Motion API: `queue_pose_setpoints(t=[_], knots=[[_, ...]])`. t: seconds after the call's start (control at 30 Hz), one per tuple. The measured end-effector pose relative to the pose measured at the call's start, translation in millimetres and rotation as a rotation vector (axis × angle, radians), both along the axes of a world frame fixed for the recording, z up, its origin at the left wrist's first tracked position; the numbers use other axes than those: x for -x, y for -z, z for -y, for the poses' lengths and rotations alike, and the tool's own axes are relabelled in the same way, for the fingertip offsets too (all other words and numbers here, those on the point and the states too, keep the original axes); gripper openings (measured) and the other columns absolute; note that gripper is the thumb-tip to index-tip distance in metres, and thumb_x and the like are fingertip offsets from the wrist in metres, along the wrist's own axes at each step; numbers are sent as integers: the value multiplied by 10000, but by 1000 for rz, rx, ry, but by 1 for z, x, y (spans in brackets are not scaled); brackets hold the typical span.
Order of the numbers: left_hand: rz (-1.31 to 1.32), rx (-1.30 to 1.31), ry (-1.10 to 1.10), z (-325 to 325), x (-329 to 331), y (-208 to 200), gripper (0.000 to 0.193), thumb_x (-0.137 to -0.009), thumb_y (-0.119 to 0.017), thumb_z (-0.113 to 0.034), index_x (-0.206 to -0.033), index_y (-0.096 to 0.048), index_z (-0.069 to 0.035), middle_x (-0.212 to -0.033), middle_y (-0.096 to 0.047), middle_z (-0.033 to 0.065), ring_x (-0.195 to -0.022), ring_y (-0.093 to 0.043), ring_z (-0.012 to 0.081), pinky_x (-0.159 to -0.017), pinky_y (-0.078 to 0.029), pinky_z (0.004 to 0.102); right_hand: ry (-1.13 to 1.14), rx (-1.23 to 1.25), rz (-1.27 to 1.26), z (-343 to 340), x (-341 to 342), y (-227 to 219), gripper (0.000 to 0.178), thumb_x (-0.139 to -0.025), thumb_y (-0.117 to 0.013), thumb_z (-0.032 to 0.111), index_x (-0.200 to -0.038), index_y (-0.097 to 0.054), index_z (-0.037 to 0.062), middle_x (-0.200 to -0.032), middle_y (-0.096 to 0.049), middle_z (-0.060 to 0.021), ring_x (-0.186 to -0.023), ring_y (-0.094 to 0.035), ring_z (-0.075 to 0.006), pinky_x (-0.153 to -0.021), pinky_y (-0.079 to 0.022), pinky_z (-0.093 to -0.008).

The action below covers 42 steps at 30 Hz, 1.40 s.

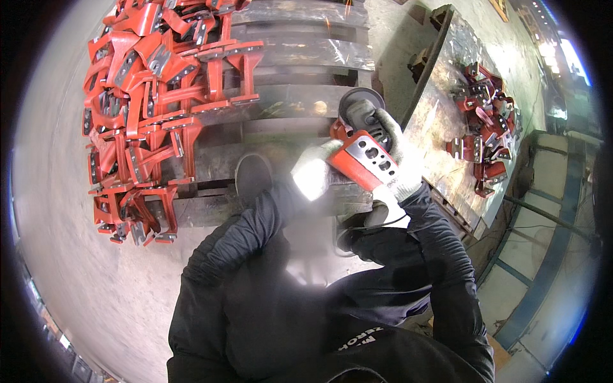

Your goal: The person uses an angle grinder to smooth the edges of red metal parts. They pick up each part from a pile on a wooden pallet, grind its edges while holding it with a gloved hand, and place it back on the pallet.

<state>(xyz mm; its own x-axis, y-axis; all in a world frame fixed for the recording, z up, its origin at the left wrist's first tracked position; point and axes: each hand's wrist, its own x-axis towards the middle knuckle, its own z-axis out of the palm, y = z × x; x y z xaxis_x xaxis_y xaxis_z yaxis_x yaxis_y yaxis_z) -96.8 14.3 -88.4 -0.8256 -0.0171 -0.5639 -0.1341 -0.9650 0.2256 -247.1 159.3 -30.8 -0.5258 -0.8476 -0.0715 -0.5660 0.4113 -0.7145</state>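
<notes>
Workshop, concrete floor [137, 287], dark slatted pallet [300, 96] upper centre. Red bracket [361, 161] is held up just right of centre, bare-metal face with holes toward the camera. Probably rigid steel, fairly heavy, not fragile; painted sides may slip in gloves, edges could be sharp. Best hold: the red side walls, clear of the bare face. Left hand [313, 172], gloved, grasps its left side. Right hand [405, 169], gloved, curls by its right end and a disc tool [362, 94], maybe a grinder; can't tell which it grips. Bracket's underside and most of the tool body hidden; left glove blown out by glare. Bracket heap [143, 89] upper left, cut off at top; smaller pile [488, 127] upper right, pieces overlapping, hard to separate.
</notes>
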Motion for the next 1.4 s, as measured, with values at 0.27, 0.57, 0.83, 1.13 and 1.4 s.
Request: queue_pose_setpoints(t=[0.27, 0.57, 0.83, 1.13, 1.4], knots=[[-1, -87, -47, 8, -3, 3, 377, -1070, -435, -189, -1370, -532, 17, -1333, -618, 148, -1207, -614, 274, -1060, -496, 437, 143, 45, 212, -18, 7, 43, 919, -720, -792, 252, -1539, -394, 135, -1323, -620, -229, -1170, -641, -380, -977, -530, -433], [-23, -13, -91, 14, -7, 1, 381, -1072, -422, -191, -1369, -534, 19, -1293, -638, 139, -1174, -635, 268, -1035, -516, 431, 157, 35, 212, -13, 3, 40, 816, -774, -741, 173, -1525, -424, 174, -1249, -659, -224, -1096, -677, -372, -913, -559, -415], [-47, 66, -44, 17, -10, -4, 391, -1072, -410, -214, -1365, -537, 9, -1277, -641, 140, -1157, -643, 278, -998, -543, 442, 112, -51, 166, -9, -1, 17, 853, -762, -806, 156, -1516, -416, 72, -1318, -634, -192, -1177, -645, -293, -1001, -511, -345], [-192, 88, -80, 17, -17, 9, 417, -1064, -488, -290, -1360, -551, -3, -1257, -665, 122, -1112, -673, 222, -951, -560, 391, 78, -169, -83, -4, -7, -2, 868, -723, -759, 110, -1523, -422, 89, -1292, -650, -188, -1071, -676, -306, -923, -541, -368], [-105, 57, -174, 28, -17, 20, 400, -1051, -442, -257, -1335, -557, -1, -1259, -658, 163, -1133, -669, 306, -930, -599, 487, 178, -186, -96, -6, 2, 3, 864, -718, -840, 134, -1488, -449, 82, -1331, -625, -183, -1217, -622, -284, -1032, -490, -359]])
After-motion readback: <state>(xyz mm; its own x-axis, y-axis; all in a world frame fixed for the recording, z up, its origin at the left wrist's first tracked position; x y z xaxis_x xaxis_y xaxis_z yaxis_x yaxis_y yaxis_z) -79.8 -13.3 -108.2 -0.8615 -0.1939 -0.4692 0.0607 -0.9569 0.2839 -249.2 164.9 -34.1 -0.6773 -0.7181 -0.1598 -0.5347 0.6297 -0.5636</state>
